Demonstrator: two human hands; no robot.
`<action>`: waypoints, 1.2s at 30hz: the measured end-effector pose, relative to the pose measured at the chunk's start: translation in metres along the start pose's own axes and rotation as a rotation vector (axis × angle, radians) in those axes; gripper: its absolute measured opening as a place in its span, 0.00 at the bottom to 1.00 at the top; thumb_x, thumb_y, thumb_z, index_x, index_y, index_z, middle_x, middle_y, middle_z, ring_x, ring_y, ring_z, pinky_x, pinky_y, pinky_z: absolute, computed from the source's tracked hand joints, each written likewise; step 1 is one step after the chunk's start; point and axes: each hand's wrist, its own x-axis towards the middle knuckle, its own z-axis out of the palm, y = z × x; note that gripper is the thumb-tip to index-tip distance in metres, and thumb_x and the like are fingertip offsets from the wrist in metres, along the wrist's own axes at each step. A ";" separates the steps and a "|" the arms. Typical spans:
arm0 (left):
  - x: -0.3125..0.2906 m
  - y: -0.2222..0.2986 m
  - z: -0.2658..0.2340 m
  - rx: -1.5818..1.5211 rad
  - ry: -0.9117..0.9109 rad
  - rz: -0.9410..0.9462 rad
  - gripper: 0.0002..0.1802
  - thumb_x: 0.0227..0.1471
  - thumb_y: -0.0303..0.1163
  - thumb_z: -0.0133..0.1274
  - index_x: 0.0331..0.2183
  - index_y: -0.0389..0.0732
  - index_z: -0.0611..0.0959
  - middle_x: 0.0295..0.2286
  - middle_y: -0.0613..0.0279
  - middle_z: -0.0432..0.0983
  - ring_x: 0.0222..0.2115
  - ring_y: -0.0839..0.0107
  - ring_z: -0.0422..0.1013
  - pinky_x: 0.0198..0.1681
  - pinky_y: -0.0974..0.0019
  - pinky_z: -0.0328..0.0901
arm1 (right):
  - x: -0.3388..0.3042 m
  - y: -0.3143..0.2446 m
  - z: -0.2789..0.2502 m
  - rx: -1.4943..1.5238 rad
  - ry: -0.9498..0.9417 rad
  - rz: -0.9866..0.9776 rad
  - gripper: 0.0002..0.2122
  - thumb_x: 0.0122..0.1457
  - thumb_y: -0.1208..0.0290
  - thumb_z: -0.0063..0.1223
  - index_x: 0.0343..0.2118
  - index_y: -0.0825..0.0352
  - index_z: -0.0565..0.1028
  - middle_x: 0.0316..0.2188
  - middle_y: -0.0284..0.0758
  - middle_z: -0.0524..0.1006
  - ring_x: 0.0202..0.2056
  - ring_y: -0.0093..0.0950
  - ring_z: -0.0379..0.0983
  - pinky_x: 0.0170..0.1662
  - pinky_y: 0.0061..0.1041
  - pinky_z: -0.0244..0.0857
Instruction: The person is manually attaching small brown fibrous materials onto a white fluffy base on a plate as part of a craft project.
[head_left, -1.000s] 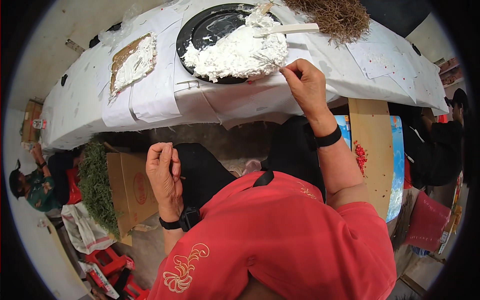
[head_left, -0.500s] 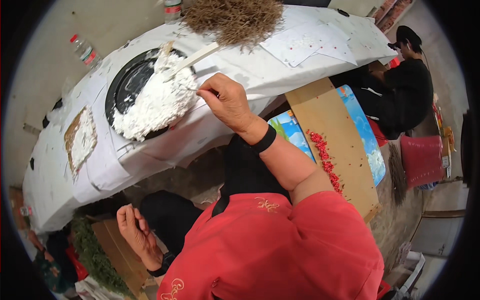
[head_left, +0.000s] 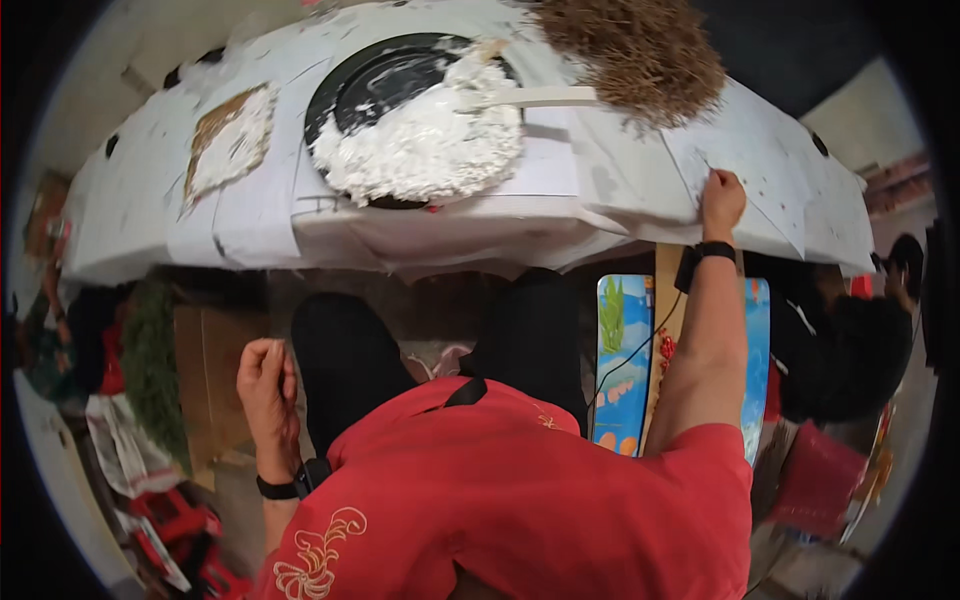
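My right hand (head_left: 722,205) is closed in a pinch over the white paper sheets (head_left: 745,145) at the table's right side. A thin dark stem (head_left: 704,160) pokes out past its fingertips. Held low beside my left knee, my left hand (head_left: 268,395) has its fingers curled against the thumb; whatever they hold, if anything, is hidden. A black round plate (head_left: 335,100) heaped with thick white paste (head_left: 425,145) lies on the table in front of me. Across the paste rests a pale flat stick (head_left: 550,96).
A bundle of brown twigs (head_left: 640,55) lies right of the plate, a paste-smeared board (head_left: 232,140) left of it. Below my right arm are red berries (head_left: 667,347) on a brown board over a blue picture-printed panel (head_left: 620,350). A person (head_left: 850,345) sits at right.
My right hand has moved from the paste's edge rightward to over the paper sheets, still pinching the thin stem. My view has turned; the left hand stays low, curled.
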 end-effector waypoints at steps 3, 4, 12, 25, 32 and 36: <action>-0.002 -0.001 0.005 -0.027 -0.019 0.002 0.05 0.58 0.32 0.50 0.32 0.42 0.75 0.19 0.71 0.65 0.12 0.86 0.55 0.14 0.82 0.46 | -0.006 -0.021 -0.012 -0.177 -0.153 0.132 0.08 0.51 0.68 0.57 0.32 0.63 0.79 0.29 0.40 0.78 0.34 0.40 0.75 0.38 0.33 0.68; 0.000 -0.001 0.009 -0.037 -0.058 0.004 0.04 0.58 0.32 0.50 0.32 0.42 0.75 0.19 0.71 0.65 0.12 0.85 0.55 0.14 0.82 0.47 | -0.016 -0.029 -0.011 -0.214 -0.003 0.014 0.09 0.50 0.69 0.57 0.35 0.63 0.78 0.32 0.40 0.76 0.37 0.40 0.74 0.39 0.33 0.68; 0.018 0.005 0.053 0.179 -0.426 0.015 0.06 0.58 0.30 0.50 0.33 0.39 0.78 0.18 0.68 0.68 0.12 0.86 0.55 0.15 0.81 0.47 | -0.101 -0.152 -0.025 0.245 0.027 -0.405 0.09 0.50 0.75 0.57 0.36 0.61 0.76 0.33 0.37 0.73 0.36 0.37 0.71 0.37 0.31 0.66; -0.026 0.010 0.153 0.447 -1.459 0.093 0.11 0.55 0.27 0.50 0.40 0.37 0.81 0.25 0.67 0.75 0.26 0.82 0.69 0.28 0.76 0.63 | -0.254 -0.190 -0.026 -0.085 -1.089 -0.725 0.10 0.53 0.63 0.50 0.33 0.64 0.77 0.31 0.41 0.78 0.34 0.43 0.75 0.35 0.38 0.69; -0.030 -0.072 0.189 0.341 -1.378 0.428 0.11 0.49 0.27 0.53 0.37 0.39 0.82 0.29 0.61 0.78 0.30 0.74 0.72 0.33 0.68 0.65 | -0.287 -0.138 -0.018 -0.043 -1.212 -0.238 0.11 0.54 0.63 0.48 0.31 0.63 0.80 0.35 0.40 0.79 0.42 0.40 0.75 0.43 0.36 0.68; -0.035 -0.085 0.207 0.379 -1.311 0.852 0.11 0.45 0.25 0.55 0.35 0.38 0.81 0.32 0.58 0.78 0.36 0.66 0.72 0.37 0.67 0.66 | -0.290 -0.156 -0.009 -0.345 -1.187 -0.086 0.10 0.53 0.64 0.51 0.33 0.62 0.79 0.39 0.39 0.79 0.44 0.39 0.74 0.46 0.35 0.67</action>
